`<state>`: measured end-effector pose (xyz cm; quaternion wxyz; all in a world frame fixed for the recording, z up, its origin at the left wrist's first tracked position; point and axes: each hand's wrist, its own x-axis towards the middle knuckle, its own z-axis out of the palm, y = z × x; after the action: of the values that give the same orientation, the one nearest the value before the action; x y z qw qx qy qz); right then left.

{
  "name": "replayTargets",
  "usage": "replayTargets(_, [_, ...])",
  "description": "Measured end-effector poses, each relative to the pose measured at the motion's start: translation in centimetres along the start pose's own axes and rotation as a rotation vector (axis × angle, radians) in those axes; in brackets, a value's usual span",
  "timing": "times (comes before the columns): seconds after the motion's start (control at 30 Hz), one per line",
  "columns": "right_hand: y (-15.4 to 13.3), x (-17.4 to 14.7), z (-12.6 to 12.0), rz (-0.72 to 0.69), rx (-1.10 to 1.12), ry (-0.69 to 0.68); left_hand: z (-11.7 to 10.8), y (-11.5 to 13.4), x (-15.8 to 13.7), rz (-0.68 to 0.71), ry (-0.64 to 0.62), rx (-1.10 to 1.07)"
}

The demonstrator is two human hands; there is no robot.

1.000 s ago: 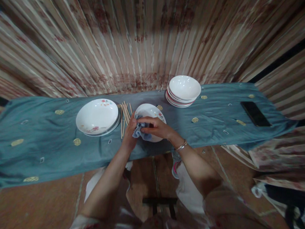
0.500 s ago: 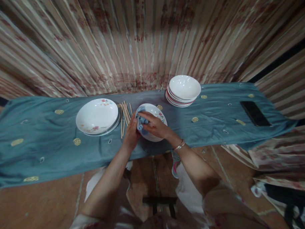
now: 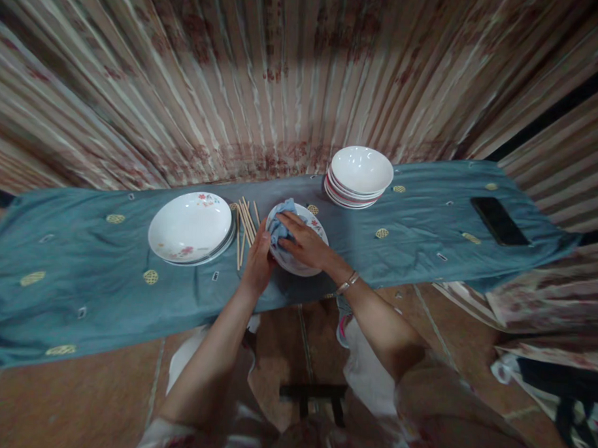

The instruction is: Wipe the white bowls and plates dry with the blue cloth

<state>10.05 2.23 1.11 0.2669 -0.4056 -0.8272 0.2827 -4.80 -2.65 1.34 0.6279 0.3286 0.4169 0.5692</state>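
Observation:
A white plate (image 3: 313, 267) with a floral rim is in front of me, gripped at its left edge by my left hand (image 3: 260, 262). The left thumb lies on the rim, and the other fingers are hidden beneath. My right hand (image 3: 305, 244) presses a crumpled light blue cloth (image 3: 281, 225) against the plate's inner left side, its fingers bent over the cloth. Just left of the plate, several wooden chopsticks (image 3: 245, 223) lie side by side, close to my left hand. Further left is a stack of white floral plates (image 3: 191, 227).
A stack of white bowls (image 3: 362, 174), some with red bands, stands at the back, right of centre. A black phone (image 3: 499, 221) lies at the right end of the teal tablecloth (image 3: 105, 289). Pleated curtains (image 3: 294, 86) hang right behind the table.
My right hand has shifted the blue cloth from the plate's left rim area slightly up, and the cloth is more spread out. My left hand stays at the rim.

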Motion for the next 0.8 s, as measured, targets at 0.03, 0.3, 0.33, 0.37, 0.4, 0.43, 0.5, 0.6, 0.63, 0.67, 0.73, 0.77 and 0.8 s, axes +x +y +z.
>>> replayTargets(0.03, [0.1,0.0,0.0,0.003,-0.012,0.003,0.0,0.0,0.0,0.010,-0.001,0.009])
replayTargets(0.3, [0.8,-0.1,0.0,0.087,-0.096,-0.003,0.0,0.1,-0.2,-0.004,-0.027,0.016])
replayTargets(0.33, [0.7,-0.2,0.0,0.102,-0.107,-0.006,0.0,0.1,-0.2,-0.013,-0.019,0.017])
replayTargets(0.37, [0.6,-0.2,-0.1,0.121,-0.120,-0.011,0.0,0.1,-0.2,-0.020,-0.011,0.021])
replayTargets(0.4, [0.5,-0.2,-0.2,0.143,-0.134,-0.017,0.1,0.2,-0.2,-0.022,-0.006,0.024])
replayTargets(0.43, [0.3,-0.3,-0.3,0.164,-0.148,-0.024,0.1,0.2,-0.2,-0.021,-0.003,0.027])
replayTargets(0.5, [0.1,-0.3,-0.4,0.186,-0.172,-0.039,0.1,0.2,-0.3,-0.015,-0.006,0.029])
replayTargets(0.6, [0.0,-0.2,-0.6,0.184,-0.197,-0.040,0.2,0.3,-0.3,-0.013,-0.012,0.034])
replayTargets(0.63, [-0.1,-0.2,-0.6,0.185,-0.207,-0.038,0.2,0.3,-0.3,-0.016,-0.010,0.037])
replayTargets(0.67, [-0.1,-0.3,-0.6,0.189,-0.220,-0.036,0.2,0.3,-0.3,-0.018,-0.007,0.041])
replayTargets(0.73, [-0.2,-0.3,-0.7,0.207,-0.251,-0.034,0.2,0.3,-0.2,-0.019,0.001,0.043])
replayTargets(0.77, [-0.3,-0.4,-0.8,0.219,-0.267,-0.039,0.2,0.3,-0.2,-0.021,0.006,0.042])
replayTargets(0.8, [-0.4,-0.4,-0.9,0.232,-0.284,-0.047,0.1,0.2,-0.2,-0.021,0.008,0.039])
